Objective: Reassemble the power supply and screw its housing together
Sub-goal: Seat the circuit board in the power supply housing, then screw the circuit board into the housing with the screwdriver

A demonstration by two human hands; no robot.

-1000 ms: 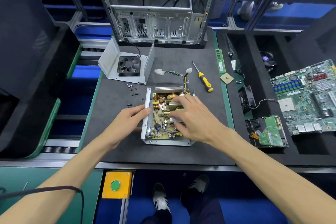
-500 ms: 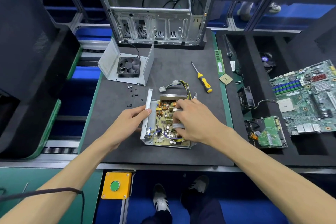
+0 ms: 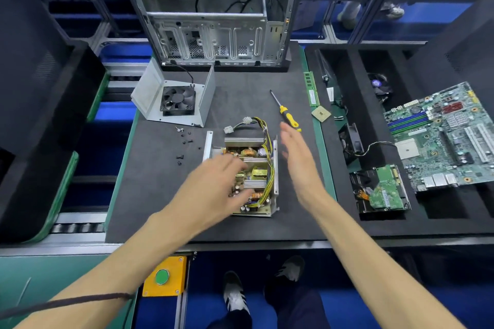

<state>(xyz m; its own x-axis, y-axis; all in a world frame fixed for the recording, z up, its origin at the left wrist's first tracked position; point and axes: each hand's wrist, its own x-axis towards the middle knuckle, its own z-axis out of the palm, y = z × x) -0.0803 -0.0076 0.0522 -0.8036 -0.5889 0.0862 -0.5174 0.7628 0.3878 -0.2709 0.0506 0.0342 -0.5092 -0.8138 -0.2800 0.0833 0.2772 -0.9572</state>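
The open power supply base (image 3: 275,168) lies mid-mat, its circuit board with coils and heat sinks exposed and its yellow cable bundle (image 3: 260,125) trailing toward the back. My left hand (image 3: 213,189) rests over the board's left side, fingers spread and blurred. My right hand (image 3: 299,160) hovers flat and empty just right of the base, fingers straight. The grey housing cover with its black fan (image 3: 176,100) stands at the back left. Several black screws (image 3: 184,141) lie scattered between cover and base. A yellow-handled screwdriver (image 3: 287,115) lies beyond my right hand.
An empty PC case (image 3: 213,16) stands at the back of the black mat (image 3: 160,195). To the right, a black foam tray holds a motherboard (image 3: 441,136), a hard drive (image 3: 382,189) and small fans. A RAM stick (image 3: 311,88) and CPU (image 3: 320,113) lie beside the tray.
My right hand has lifted off the board and moved right, now open beside the base. My left hand has shifted from the base's left wall onto the board. The base sits turned slightly.
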